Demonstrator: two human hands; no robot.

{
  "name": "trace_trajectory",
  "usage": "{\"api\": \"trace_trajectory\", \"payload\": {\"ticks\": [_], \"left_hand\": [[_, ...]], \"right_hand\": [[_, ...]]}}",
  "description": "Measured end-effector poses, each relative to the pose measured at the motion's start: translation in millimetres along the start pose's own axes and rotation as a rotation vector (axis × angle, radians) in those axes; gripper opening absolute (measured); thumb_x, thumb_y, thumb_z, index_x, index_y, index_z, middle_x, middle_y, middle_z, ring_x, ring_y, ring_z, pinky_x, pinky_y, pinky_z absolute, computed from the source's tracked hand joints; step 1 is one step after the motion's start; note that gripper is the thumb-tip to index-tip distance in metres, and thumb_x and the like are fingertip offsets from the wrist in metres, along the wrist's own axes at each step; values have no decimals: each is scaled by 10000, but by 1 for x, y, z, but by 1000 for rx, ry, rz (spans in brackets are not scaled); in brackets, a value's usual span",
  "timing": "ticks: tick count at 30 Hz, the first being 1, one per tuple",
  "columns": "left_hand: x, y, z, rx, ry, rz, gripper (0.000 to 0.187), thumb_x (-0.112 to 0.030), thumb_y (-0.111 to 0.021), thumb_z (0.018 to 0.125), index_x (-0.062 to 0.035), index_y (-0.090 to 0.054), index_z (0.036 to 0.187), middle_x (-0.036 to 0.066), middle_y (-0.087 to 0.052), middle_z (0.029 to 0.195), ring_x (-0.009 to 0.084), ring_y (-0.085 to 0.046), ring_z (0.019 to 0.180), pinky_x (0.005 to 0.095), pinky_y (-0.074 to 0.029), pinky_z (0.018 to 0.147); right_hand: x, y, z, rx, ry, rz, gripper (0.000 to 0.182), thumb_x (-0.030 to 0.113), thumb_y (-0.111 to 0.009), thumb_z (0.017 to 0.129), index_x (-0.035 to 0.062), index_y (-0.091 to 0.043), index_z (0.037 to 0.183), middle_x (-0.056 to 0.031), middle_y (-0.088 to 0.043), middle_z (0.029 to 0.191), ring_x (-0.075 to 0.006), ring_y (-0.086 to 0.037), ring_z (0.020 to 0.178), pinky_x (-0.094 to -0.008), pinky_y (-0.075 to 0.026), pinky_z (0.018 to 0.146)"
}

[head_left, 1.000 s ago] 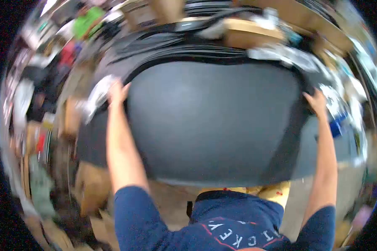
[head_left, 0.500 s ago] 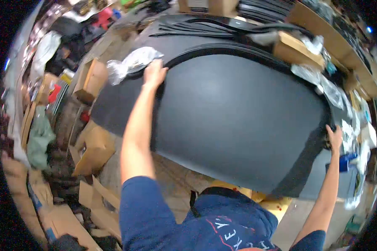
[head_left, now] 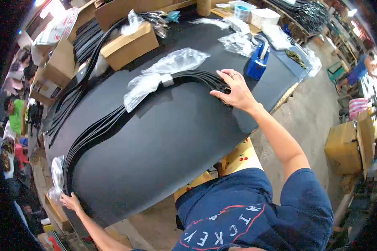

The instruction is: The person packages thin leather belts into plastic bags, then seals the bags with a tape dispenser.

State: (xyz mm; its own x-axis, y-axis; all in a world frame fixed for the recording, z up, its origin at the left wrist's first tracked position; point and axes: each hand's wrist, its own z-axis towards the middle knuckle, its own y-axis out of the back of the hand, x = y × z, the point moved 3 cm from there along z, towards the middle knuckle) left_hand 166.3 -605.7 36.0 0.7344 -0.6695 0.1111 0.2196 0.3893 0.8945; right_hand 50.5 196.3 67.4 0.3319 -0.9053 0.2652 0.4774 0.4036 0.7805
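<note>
A long bundle of thin black strips (head_left: 98,127) curves over the dark tabletop (head_left: 155,154). My left hand (head_left: 71,201) is at the bundle's lower left end, beside a clear plastic bag (head_left: 58,173); its fingers are small and partly hidden, so its grip is unclear. At the right end, my right hand (head_left: 235,90) has thumb and fingers apart around the tips of the strips, which touch its palm side. Midway along the bundle, a white band (head_left: 166,79) and crumpled clear plastic (head_left: 176,61) lie around it.
A blue tape dispenser (head_left: 258,60) stands right of my right hand. Behind the bundle are an open cardboard box (head_left: 130,46) and more black strips (head_left: 67,102). Plastic bags (head_left: 238,43) lie at the back. Another person (head_left: 358,71) is at far right, with a carton (head_left: 343,146) nearer.
The view has swung to the right. My right hand now shows larger with its fingers spread at the strip ends, and my left hand appears farther away at lower left.
</note>
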Motion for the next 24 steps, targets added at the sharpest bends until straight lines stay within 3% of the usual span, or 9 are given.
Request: {"api": "trace_trajectory", "payload": {"ticks": [2,3,4,9,14,16,19,22,24], "left_hand": [[-37,18,-12,-204,-51,-33,663,-203,-697,788,-93,-390,1366,210,-426,1322,392,-434,1189,467,-372,979],[-49,7,-12,-415,-232,-129,652,-191,-684,797,-67,-389,1365,236,-421,1326,394,-416,1211,472,-333,1016],[-82,29,-25,-457,-338,-277,625,-175,-664,809,-38,-396,1357,259,-411,1335,397,-389,1239,477,-305,1039],[-262,155,-100,-291,-754,-724,551,-103,-648,805,-21,-441,1309,186,-454,1313,332,-341,1293,442,-245,1079],[-376,170,-127,-152,-1098,-864,571,-130,-718,757,-24,-479,1265,175,-483,1265,345,-425,1202,408,-335,1011],[-409,179,-140,-137,-1162,-987,478,-129,-716,756,-22,-535,1185,171,-542,1167,345,-481,1116,410,-375,958],[-453,202,-175,-108,-1277,-1106,312,-115,-678,783,-17,-586,1065,162,-596,1022,339,-530,1017,420,-410,893],[-500,206,-202,72,-1394,-1185,307,-111,-626,831,-42,-553,1122,171,-578,1040,346,-517,1052,415,-415,893],[-526,198,-208,56,-1363,-1123,356,-171,-618,847,-49,-506,1162,173,-572,1051,363,-529,1026,428,-417,881]], "right_hand": [[4,26,4,-204,6,81,631,345,-749,727,-2,-534,1209,-191,-527,1145,-345,-495,1092,-415,-367,976],[-3,36,4,-295,-28,58,605,273,-772,710,5,-539,1200,-192,-508,1171,-349,-473,1122,-418,-364,979],[-16,43,1,-405,-74,-44,653,272,-777,704,1,-503,1232,-200,-494,1187,-354,-458,1140,-424,-360,984],[-92,39,-19,-668,-380,-291,978,346,-828,628,-49,-289,1343,-249,-423,1260,-394,-401,1190,-458,-337,1015],[-126,24,-32,-586,-542,-272,1003,459,-802,643,-18,-294,1364,-241,-424,1288,-391,-404,1214,-483,-351,987],[-113,35,-31,-637,-438,-329,951,458,-784,673,17,-311,1370,-227,-422,1296,-382,-401,1216,-506,-340,977],[-63,52,-15,-624,-243,-283,714,294,-766,736,9,-426,1295,-210,-504,1217,-348,-455,1155,-451,-368,961],[-24,35,9,-365,-68,103,380,143,-724,744,19,-597,1080,-148,-600,1071,-312,-546,1018,-383,-410,924],[-8,4,25,-185,24,165,428,220,-731,727,13,-601,1078,-171,-591,1075,-327,-522,1049,-400,-406,934]]}}
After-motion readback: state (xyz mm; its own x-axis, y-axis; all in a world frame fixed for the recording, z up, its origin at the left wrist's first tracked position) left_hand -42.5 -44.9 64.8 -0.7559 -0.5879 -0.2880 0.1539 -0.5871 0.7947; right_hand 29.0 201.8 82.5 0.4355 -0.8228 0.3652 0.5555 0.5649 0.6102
